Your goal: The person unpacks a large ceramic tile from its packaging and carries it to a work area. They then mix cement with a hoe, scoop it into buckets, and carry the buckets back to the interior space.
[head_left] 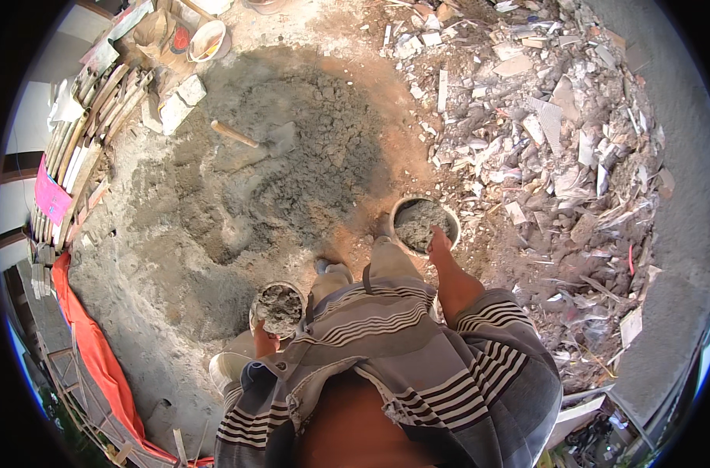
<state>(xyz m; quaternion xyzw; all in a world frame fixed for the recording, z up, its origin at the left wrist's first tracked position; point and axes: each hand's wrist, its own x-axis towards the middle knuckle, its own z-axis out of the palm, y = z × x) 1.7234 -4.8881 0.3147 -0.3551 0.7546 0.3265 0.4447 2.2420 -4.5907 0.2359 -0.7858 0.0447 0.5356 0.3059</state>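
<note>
I stand between two round buckets filled with wet grey mortar. My right hand (439, 242) is closed at the near rim of the right bucket (393, 226), with its fingers reaching over the edge. Whether it grips the rim or a handle, I cannot tell. Lower down at the left, my left hand (265, 342) is closed at the near side of the left bucket (255, 316), its fingers partly hidden. The mortar in the left bucket (280, 309) looks lumpy; that in the right bucket (422, 225) is smoother.
Ahead spreads a heap of wet mortar (316, 148), with a wooden-handled tool (234, 133) stuck in it. Rubble (542, 148) covers the right side. Stacked wooden poles (97, 117), a small bucket (208, 39) and a paper sack (154, 35) stand far left. An orange sheet (97, 351) runs along the left edge.
</note>
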